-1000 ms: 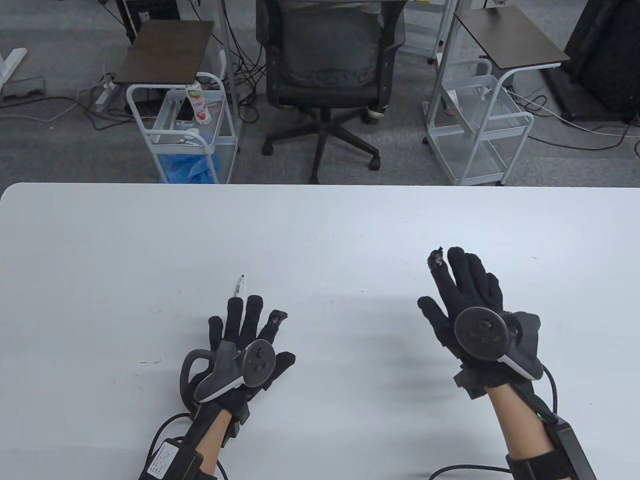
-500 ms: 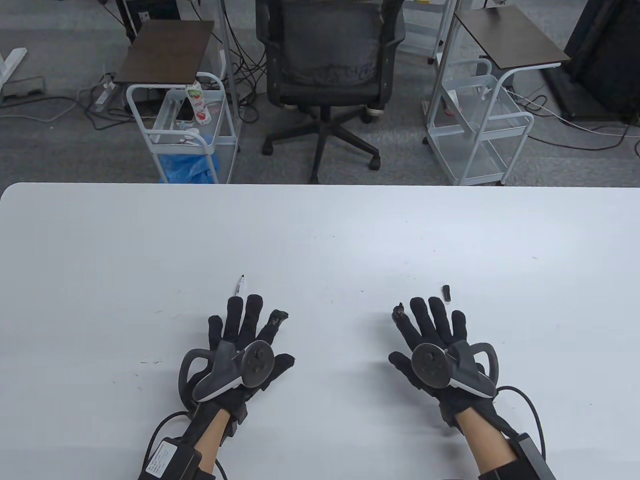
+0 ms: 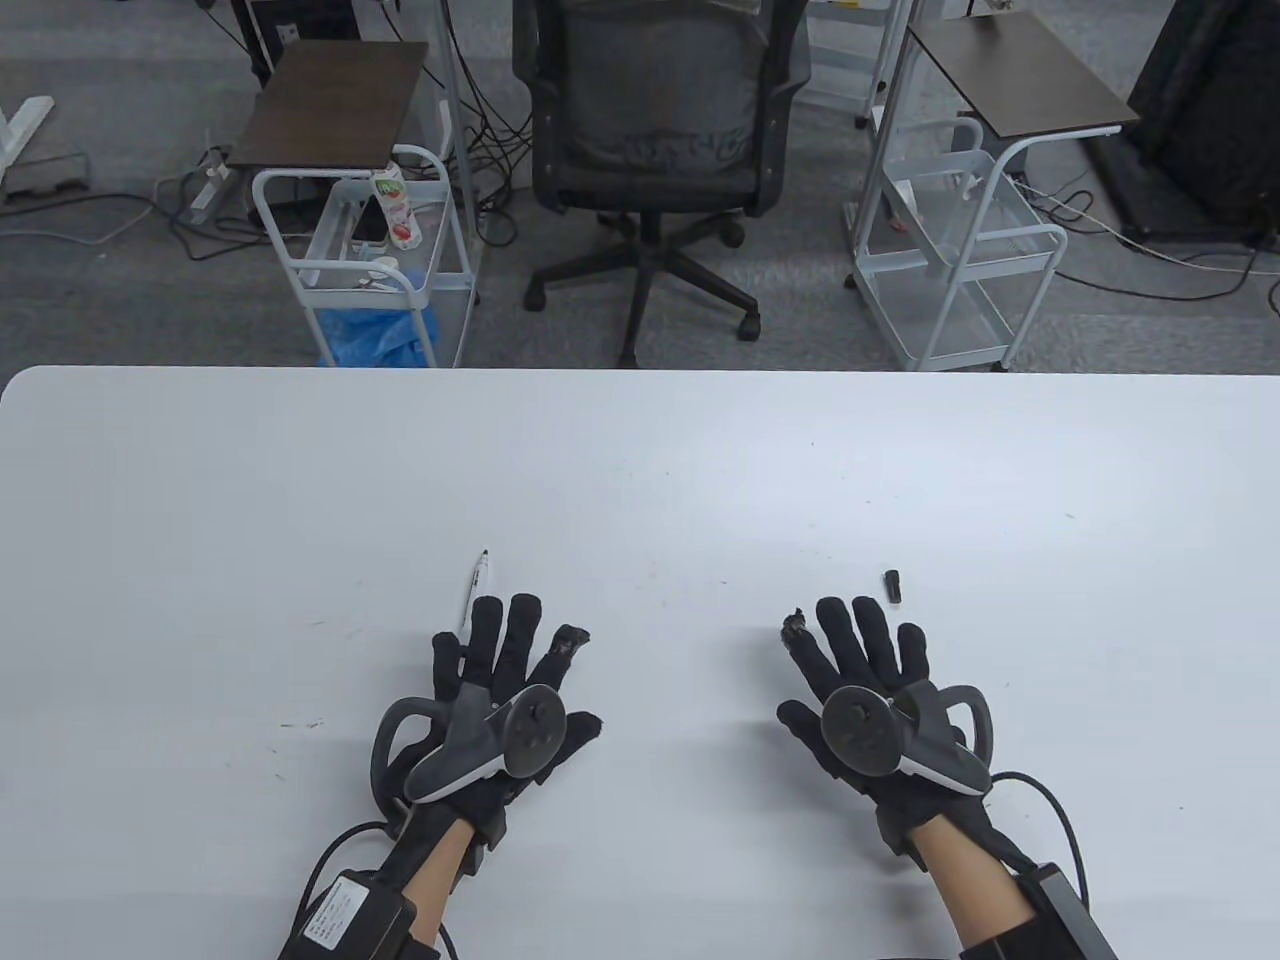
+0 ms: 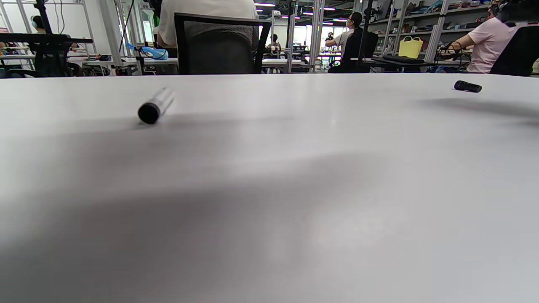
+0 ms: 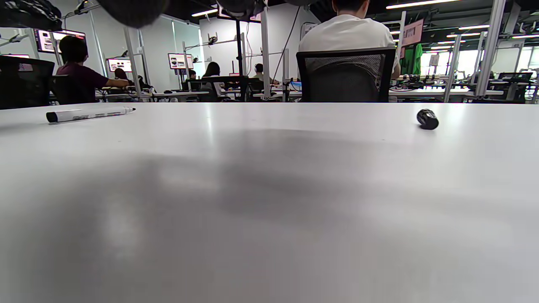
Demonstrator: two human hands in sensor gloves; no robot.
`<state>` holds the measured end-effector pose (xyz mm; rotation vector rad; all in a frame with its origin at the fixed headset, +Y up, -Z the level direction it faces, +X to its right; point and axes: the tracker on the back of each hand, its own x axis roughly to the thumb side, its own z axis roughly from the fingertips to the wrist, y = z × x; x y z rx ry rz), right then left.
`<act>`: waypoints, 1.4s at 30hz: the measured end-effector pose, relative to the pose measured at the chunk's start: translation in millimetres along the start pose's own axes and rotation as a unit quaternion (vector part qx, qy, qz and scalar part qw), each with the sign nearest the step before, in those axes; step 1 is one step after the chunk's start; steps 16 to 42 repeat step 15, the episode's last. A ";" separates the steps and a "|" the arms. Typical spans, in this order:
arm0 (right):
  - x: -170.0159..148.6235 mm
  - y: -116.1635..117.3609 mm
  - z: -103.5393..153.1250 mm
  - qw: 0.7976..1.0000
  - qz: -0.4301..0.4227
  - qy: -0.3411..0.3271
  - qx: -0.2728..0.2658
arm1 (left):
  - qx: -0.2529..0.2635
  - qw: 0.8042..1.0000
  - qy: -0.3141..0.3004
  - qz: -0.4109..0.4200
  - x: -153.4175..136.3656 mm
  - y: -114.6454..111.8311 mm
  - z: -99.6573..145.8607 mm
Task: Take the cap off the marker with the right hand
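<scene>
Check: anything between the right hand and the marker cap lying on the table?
Nothing visible. The marker cap lies alone on the white table, just beyond the spread fingers of the right hand, with bare tabletop between them. The uncapped marker lies far off by the left hand.

floor: grey carpet (image 3: pixel 120 290) | black office chair (image 3: pixel 655 130) | white carts (image 3: pixel 365 265)

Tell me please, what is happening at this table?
A person in sensor gloves has uncapped a marker. The marker lies uncapped on the table, beyond the left hand. The cap lies apart, just beyond the right hand. Both hands are open and hold nothing.
</scene>
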<state>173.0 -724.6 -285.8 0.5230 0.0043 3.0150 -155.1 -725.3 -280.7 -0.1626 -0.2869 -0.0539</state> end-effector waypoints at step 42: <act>7.5 -3.2 4.6 1.000 -0.002 -0.017 -0.007 | 0.007 1.000 -0.003 -0.004 4.2 1.8 2.0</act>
